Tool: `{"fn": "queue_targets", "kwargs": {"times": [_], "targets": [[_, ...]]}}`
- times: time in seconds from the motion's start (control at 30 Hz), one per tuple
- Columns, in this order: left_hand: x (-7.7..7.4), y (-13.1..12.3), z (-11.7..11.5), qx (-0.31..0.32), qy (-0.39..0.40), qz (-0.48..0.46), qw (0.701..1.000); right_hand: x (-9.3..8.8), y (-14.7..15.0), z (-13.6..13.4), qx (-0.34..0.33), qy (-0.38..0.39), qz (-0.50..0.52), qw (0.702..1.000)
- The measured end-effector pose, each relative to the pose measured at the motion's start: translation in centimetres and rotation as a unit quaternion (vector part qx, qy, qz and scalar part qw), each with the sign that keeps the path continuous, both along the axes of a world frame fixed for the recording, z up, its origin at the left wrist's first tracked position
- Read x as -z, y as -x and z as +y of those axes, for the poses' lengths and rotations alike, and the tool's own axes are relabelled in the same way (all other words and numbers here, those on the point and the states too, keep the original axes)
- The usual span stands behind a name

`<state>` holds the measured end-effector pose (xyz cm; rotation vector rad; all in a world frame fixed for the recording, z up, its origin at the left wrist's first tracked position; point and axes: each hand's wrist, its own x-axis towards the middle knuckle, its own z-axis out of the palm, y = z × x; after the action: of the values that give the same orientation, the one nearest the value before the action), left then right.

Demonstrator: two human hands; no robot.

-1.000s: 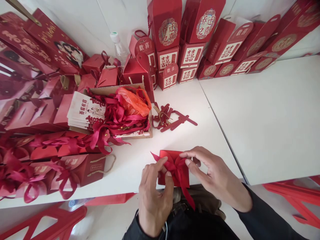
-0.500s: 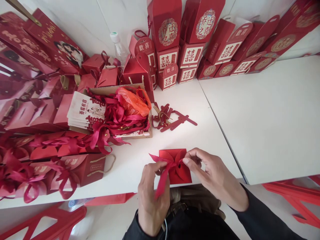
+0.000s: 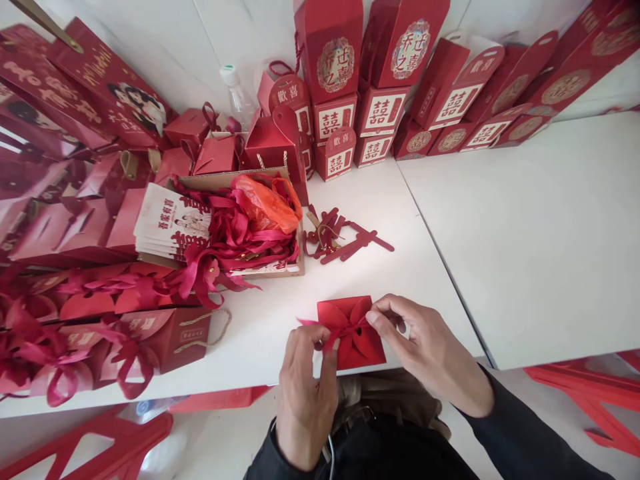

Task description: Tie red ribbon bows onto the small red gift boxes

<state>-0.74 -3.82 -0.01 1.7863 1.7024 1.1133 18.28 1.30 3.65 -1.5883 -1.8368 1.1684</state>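
Close to the table's front edge stands a small red gift box [image 3: 367,350], its top flaps folded into a petal pattern. A crimson ribbon [image 3: 345,329] runs across the top of the box. My left hand [image 3: 309,383], at the box's left side, pinches the ribbon between thumb and fingers, and one ribbon end sticks out to the left past the fingertips. At the upper right of the box, my right hand [image 3: 425,343] is closed in a pinch on the other part of the ribbon. Its fingertips hide the exact spot gripped.
A cardboard box [image 3: 304,257] of ribbons, printed cards and an orange bag stands behind on the left. Dark red strips [image 3: 345,233] lie beside it. Ribboned boxes [image 3: 183,337] line the left. Red boxes [image 3: 380,110] stack along the wall. A seam [image 3: 450,273] divides the white table.
The ribbon end that hung loose over my left hand is drawn in between its fingers. My left hand has shifted slightly, and the gift box has turned a little. My right hand barely moved.
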Motion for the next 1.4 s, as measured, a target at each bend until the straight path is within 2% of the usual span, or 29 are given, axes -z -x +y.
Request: {"fn": "queue_targets", "kwargs": {"times": [0.13, 0.3, 0.4, 0.6, 0.77, 1.03, 1.23, 1.4], "targets": [[-0.17, 0.07, 0.08, -0.043, 0.014, 0.009, 0.999, 0.15, -0.08, 0.15, 0.016, -0.018, -0.013, 1.000], [-0.39, -0.04, 0.13, -0.001, 0.004, 0.009, 1.000, 0.22, -0.15, 0.28, -0.024, -0.049, -0.016, 0.998], [-0.36, -0.17, 0.13, 0.017, 0.002, 0.018, 1.000, 0.17, -0.08, 0.26, -0.034, -0.035, -0.023, 0.999], [-0.33, -0.19, 0.21, 0.007, -0.006, -0.003, 1.000, 0.09, -0.17, 0.23, 0.001, 0.015, 0.001, 1.000], [-0.40, -0.45, 0.06, -0.007, 0.020, -0.029, 0.999, -0.11, -0.18, 0.24, 0.013, 0.009, 0.006, 1.000], [-0.15, -0.44, -0.13, -0.001, 0.013, -0.022, 1.000, -0.04, -0.67, 0.12, -0.065, -0.053, -0.035, 0.996], [-0.10, -0.68, -0.30, -0.014, 0.025, -0.048, 0.998, 0.22, -0.23, -0.05, -0.015, -0.048, -0.048, 0.998], [0.21, -0.68, -0.54, -0.034, 0.054, -0.082, 0.995, 0.09, -0.13, -0.08, -0.001, -0.026, -0.045, 0.999]]}}
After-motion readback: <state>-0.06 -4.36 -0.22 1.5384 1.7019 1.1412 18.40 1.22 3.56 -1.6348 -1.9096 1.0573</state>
